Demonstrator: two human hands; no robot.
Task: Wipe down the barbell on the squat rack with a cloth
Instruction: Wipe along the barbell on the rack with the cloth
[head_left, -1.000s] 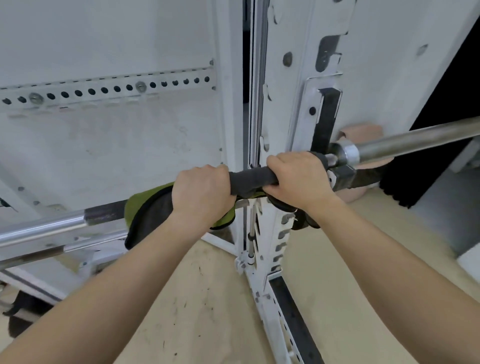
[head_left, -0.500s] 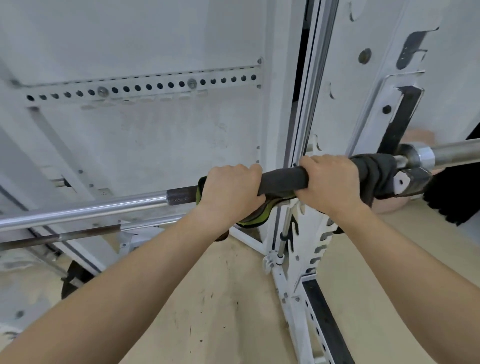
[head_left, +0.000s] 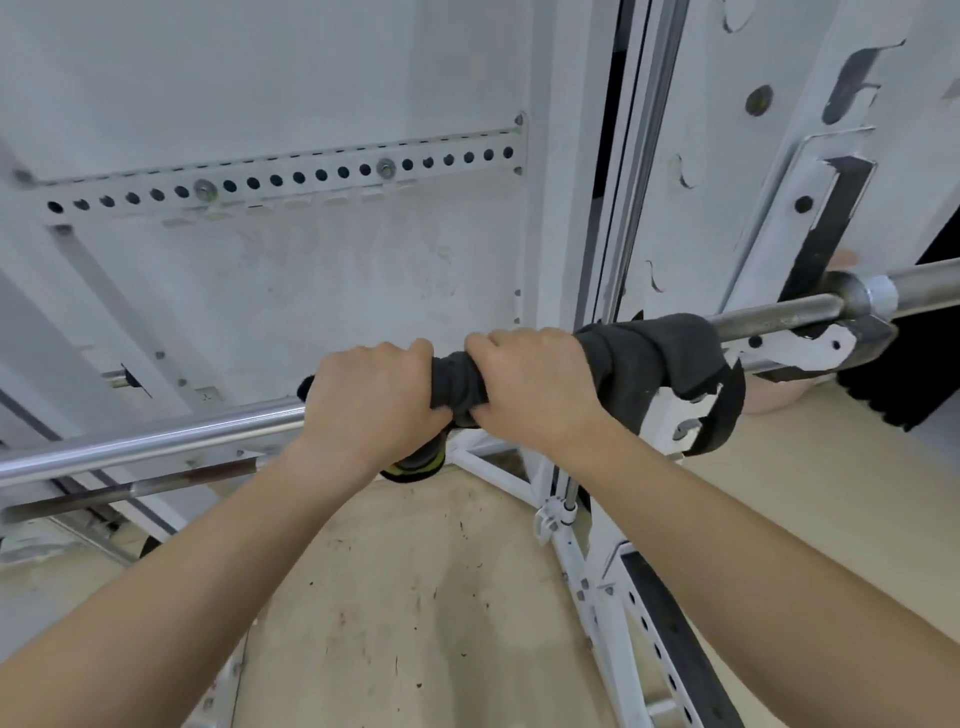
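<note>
Barbell (head_left: 156, 447) bare either side of cloth (head_left: 649, 348) gripped by left hand (head_left: 371, 400), right hand (head_left: 535, 389).

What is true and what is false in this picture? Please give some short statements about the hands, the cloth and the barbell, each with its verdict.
1. Both the left hand and the right hand grip the dark cloth. True.
2. The cloth hangs free, clear of the barbell. False: it is wrapped round the barbell.
3. The barbell rests on a hook of the white rack, right of the hands. True.
4. The left hand is open, off the bar. False: it grips the cloth on the bar.
</note>
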